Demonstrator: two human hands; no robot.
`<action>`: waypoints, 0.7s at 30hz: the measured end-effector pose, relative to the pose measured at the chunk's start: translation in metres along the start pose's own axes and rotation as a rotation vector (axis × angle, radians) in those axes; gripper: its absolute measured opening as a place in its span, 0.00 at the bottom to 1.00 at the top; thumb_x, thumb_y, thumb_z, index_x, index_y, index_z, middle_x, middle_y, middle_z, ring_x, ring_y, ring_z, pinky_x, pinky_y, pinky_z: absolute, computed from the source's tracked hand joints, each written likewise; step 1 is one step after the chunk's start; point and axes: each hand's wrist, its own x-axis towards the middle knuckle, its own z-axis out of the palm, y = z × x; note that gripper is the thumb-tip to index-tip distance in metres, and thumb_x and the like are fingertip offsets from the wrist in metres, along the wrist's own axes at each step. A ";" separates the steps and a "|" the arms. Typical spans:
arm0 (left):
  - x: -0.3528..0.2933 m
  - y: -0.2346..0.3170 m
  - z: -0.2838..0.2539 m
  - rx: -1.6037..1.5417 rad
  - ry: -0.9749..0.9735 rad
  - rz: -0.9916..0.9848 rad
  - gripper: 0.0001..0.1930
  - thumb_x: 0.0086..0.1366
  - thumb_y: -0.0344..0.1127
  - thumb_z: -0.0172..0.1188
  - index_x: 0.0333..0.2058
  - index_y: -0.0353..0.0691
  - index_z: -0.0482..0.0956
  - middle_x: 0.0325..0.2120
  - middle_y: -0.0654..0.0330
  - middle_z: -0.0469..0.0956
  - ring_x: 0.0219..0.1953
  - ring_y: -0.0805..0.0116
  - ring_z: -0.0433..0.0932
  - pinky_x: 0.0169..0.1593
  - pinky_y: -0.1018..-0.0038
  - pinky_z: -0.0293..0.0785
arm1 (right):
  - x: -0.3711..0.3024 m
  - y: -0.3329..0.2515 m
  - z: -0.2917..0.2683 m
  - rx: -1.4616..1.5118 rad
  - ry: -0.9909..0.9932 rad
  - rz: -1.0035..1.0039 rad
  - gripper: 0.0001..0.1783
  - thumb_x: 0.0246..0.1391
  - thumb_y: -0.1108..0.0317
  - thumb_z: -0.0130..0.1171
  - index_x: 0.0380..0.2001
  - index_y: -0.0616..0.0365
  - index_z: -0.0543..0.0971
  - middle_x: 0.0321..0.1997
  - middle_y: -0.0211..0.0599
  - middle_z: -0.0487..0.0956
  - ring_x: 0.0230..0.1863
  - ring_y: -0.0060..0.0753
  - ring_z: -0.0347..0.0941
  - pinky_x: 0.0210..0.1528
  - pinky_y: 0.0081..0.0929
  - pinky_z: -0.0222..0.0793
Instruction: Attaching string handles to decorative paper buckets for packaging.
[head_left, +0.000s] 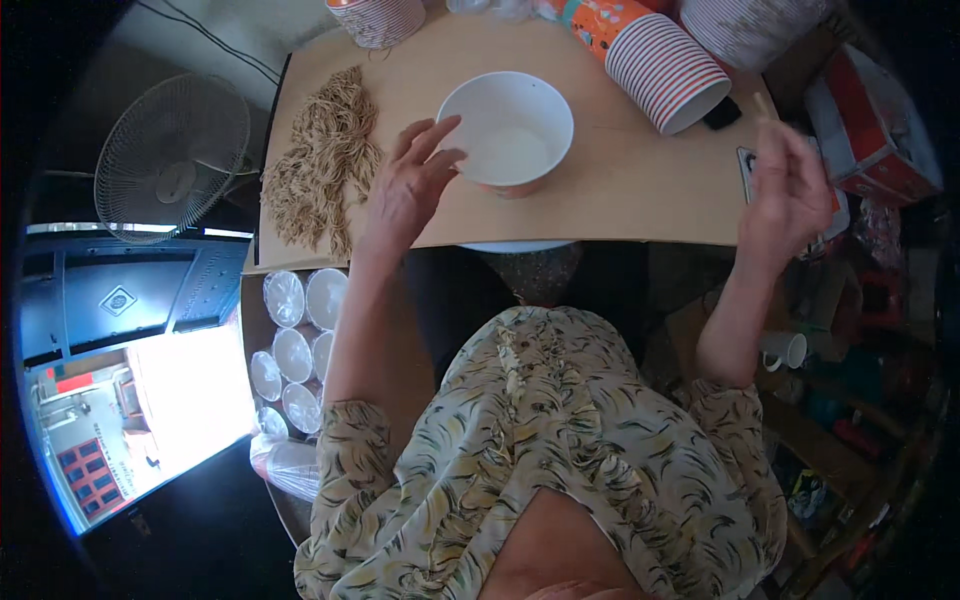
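Your left hand [408, 182] is hovering, released, by the cup [515, 138], your right hand [790, 192] seemingly pinching a tan scrap [763, 107], strands [325, 165] lying left, presumably for reach.

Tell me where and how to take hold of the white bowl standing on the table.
Pinch the left rim of the white bowl, probably best coming from the left. It stands upright, mouth up, so its thin flared edge offers a natural grip, and the left hand is right beside it.
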 end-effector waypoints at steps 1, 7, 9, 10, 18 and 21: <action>0.003 -0.004 0.000 -0.039 -0.002 0.056 0.16 0.55 0.29 0.69 0.44 0.45 0.83 0.58 0.59 0.76 0.56 0.51 0.74 0.56 0.60 0.76 | 0.006 -0.007 0.006 0.012 0.029 -0.087 0.08 0.61 0.73 0.63 0.41 0.66 0.83 0.36 0.28 0.82 0.35 0.15 0.73 0.39 0.14 0.68; 0.002 0.005 -0.029 -0.564 -0.164 -0.506 0.11 0.66 0.34 0.64 0.46 0.39 0.82 0.36 0.56 0.85 0.40 0.66 0.84 0.43 0.71 0.79 | -0.018 -0.009 0.052 0.189 -0.134 -0.086 0.06 0.61 0.75 0.62 0.39 0.66 0.82 0.35 0.26 0.81 0.34 0.13 0.72 0.38 0.13 0.67; -0.011 -0.008 -0.030 -0.597 -0.092 -0.490 0.11 0.70 0.36 0.61 0.46 0.36 0.81 0.29 0.58 0.84 0.33 0.74 0.83 0.37 0.75 0.78 | -0.040 -0.001 0.072 0.272 -0.276 0.039 0.06 0.62 0.74 0.62 0.40 0.65 0.82 0.33 0.24 0.79 0.33 0.13 0.72 0.38 0.13 0.67; -0.013 -0.012 -0.026 -0.687 -0.087 -0.514 0.12 0.70 0.36 0.61 0.46 0.35 0.80 0.30 0.59 0.84 0.34 0.75 0.82 0.38 0.75 0.78 | -0.051 0.006 0.081 0.267 -0.341 0.091 0.06 0.63 0.73 0.61 0.40 0.64 0.82 0.32 0.23 0.78 0.32 0.13 0.71 0.37 0.13 0.68; -0.043 -0.027 -0.014 -1.060 -0.066 -0.509 0.16 0.74 0.36 0.55 0.54 0.31 0.77 0.38 0.61 0.84 0.39 0.77 0.81 0.48 0.78 0.77 | -0.111 0.028 0.147 0.138 -0.561 0.011 0.06 0.62 0.72 0.61 0.40 0.63 0.80 0.36 0.39 0.84 0.33 0.25 0.81 0.37 0.24 0.76; -0.050 -0.028 -0.015 -1.140 -0.113 -0.558 0.17 0.75 0.35 0.54 0.55 0.30 0.76 0.39 0.61 0.83 0.41 0.76 0.81 0.50 0.77 0.77 | -0.112 0.031 0.164 0.022 -0.511 -0.146 0.06 0.61 0.70 0.62 0.37 0.62 0.80 0.42 0.42 0.85 0.36 0.32 0.82 0.37 0.28 0.78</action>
